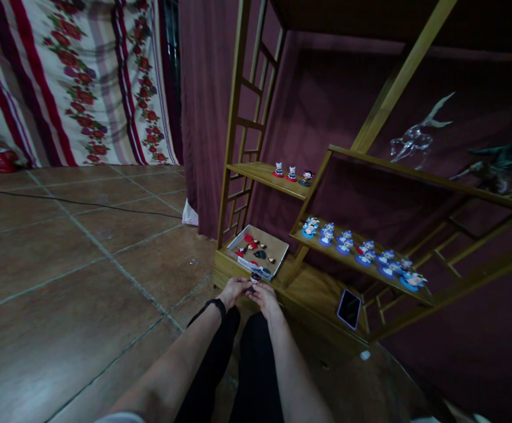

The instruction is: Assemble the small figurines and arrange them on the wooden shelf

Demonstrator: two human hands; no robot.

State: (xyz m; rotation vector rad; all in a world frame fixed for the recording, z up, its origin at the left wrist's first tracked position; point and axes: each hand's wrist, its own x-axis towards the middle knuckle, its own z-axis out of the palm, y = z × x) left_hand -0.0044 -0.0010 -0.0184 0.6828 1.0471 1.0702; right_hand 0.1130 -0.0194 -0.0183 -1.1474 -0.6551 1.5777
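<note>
Both my hands meet in front of the shelf's bottom board, holding one small figurine (pixel 255 278) with a dark head between them. My left hand (pixel 234 290) closes on its left side, and my right hand (pixel 264 295) on its right. A dark base seems to show under the figurine, partly covered by my fingers. Just beyond my hands lies a shallow cardboard box (pixel 277 239) with several dark-haired figurines and red and black bases lying loose inside. Three figurines (pixel 291 173) stand on the small upper-left shelf.
The wooden shelf unit (pixel 233 117) rises ahead. Several blue-based figurines (pixel 344 242) line its middle board. A glass deer (pixel 412 141) and a dark green ornament (pixel 498 164) stand higher right. A phone or tablet (pixel 350 308) lies on the bottom board. A cable (pixel 79 201) crosses the floor.
</note>
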